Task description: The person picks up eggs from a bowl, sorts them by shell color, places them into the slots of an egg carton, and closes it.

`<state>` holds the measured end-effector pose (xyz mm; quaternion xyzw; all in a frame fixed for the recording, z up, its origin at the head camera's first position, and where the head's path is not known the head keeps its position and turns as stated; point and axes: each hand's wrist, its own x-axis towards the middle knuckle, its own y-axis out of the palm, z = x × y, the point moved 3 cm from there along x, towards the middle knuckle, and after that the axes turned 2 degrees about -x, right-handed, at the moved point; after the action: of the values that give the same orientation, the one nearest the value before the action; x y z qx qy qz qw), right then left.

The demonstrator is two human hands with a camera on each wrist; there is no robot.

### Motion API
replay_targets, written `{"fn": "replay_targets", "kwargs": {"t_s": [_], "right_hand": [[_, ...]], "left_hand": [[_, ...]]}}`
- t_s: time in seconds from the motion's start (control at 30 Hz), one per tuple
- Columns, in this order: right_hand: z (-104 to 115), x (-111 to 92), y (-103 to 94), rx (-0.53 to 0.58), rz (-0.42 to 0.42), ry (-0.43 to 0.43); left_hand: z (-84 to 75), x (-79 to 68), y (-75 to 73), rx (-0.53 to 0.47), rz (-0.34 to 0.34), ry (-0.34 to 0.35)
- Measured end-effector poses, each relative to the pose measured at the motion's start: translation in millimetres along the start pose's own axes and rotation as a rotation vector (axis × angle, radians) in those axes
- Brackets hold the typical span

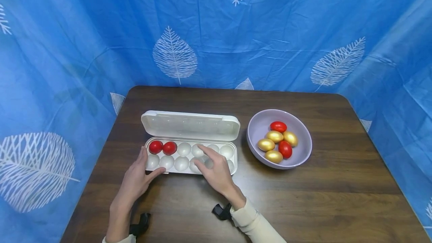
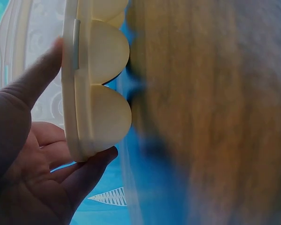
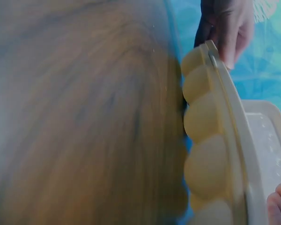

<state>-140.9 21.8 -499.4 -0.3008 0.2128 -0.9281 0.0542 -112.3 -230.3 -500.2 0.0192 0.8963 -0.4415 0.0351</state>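
Two hands are seen at the egg tray [image 1: 233, 160], which lies open on the counter [image 1: 337, 198] with its lid [image 1: 190, 125] folded back behind it. At the tray's left end, the left hand [image 1: 136, 177] is set against the corner, thumb on the near wall and fingers up the end wall, apparently to steady the tray. Two red eggs [image 1: 162, 147] are seated in the tray's back row, in the two leftmost cups; the other cups visible are unfilled. Over the tray's middle, the right hand [image 1: 214, 170] is held with fingers spread and loose, nothing gripped, forefinger tip over a back-row cup. To the right of the tray, just beside it, a grey bowl [image 1: 256, 123] is placed within reach, holding two red and four gold eggs. No brand, label or writing can be read anywhere.
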Motion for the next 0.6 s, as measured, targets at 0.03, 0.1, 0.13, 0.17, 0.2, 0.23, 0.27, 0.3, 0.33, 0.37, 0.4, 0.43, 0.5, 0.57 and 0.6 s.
{"fn": "replay_targets", "kwargs": {"t_s": [0.03, 0.1, 0.13, 0.17, 0.2, 0.23, 0.27, 0.3, 0.33, 0.37, 0.4, 0.43, 0.5, 0.57, 0.6], "right_hand": [[-1, -2, -5.1, -0.01, -0.016, -0.008], [-3, -7, -15.9, -0.026, -0.05, -0.014], [-5, -9, -22.0, -0.031, -0.069, -0.015], [-6, -11, -28.3, -0.031, -0.089, -0.014], [-8, -13, -34.6, -0.029, -0.11, -0.011], [-10, -14, -40.9, -0.026, -0.133, -0.01], [-12, -15, -47.2, -0.019, -0.153, -0.004], [-13, -16, -53.4, -0.018, -0.173, -0.004], [-15, -17, -59.6, -0.015, -0.189, 0.005], [-16, -18, -65.7, -0.012, -0.205, 0.014], [-17, -18, -71.6, 0.002, -0.217, 0.028], [-18, -19, -77.6, 0.011, -0.23, 0.043], [-18, -19, -90.3, 0.013, -0.261, 0.077], [-10, -18, -104.5, 0.003, -0.293, 0.106], [-7, -18, -111.8, -0.004, -0.307, 0.123]], "left_hand": [[-0.2, -0.1, -0.1, -0.001, -0.002, 0.0], [-0.2, 0.3, -0.3, 0.0, -0.007, 0.004], [-0.3, 0.5, -0.3, 0.0, -0.007, 0.004], [-0.2, 0.7, -0.2, -0.002, -0.005, 0.001], [-0.1, 0.9, -0.1, -0.003, -0.003, -0.002], [0.2, 1.2, 0.0, -0.005, 0.0, -0.007], [0.5, 1.5, 0.3, -0.007, 0.005, -0.014], [0.8, 1.6, 0.6, -0.011, 0.01, -0.023], [1.0, 1.8, 0.8, -0.015, 0.015, -0.032], [1.2, 1.9, 1.0, -0.019, 0.02, -0.042], [1.3, 1.9, 1.1, -0.023, 0.023, -0.049], [1.4, 2.0, 1.1, -0.028, 0.026, -0.055], [1.2, 1.8, 0.9, -0.036, 0.031, -0.063], [0.8, 1.4, 0.4, -0.041, 0.034, -0.066], [0.6, 1.3, 0.1, -0.041, 0.036, -0.067]]}}
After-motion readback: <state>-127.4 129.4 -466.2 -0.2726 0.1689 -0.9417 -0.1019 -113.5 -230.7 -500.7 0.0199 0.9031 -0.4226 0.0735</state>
